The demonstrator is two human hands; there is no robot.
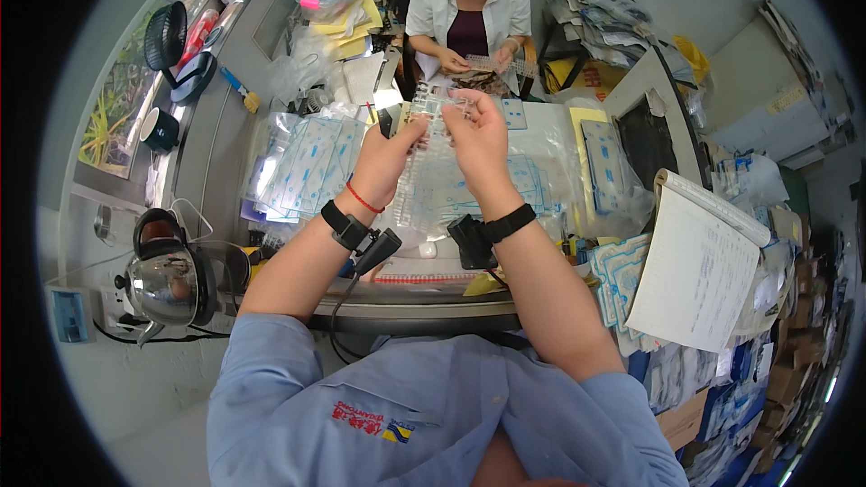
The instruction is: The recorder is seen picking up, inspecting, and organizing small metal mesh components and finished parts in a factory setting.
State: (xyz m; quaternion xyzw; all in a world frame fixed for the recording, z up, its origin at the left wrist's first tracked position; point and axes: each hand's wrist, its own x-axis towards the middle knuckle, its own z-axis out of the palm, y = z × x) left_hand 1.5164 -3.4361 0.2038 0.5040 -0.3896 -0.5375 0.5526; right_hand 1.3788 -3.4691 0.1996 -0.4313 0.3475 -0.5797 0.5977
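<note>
I am holding a clear plastic sheet of small parts up over the table, with my left hand and right hand both pinching its top edge. Many more sheets in clear bags are waiting below. A kettle and an open notebook are crowding the sides, and a person across is holding another strip.

Both the left hand and the right hand are pinching a clear plastic sheet above the surface, while a person opposite is handling another sheet
</note>
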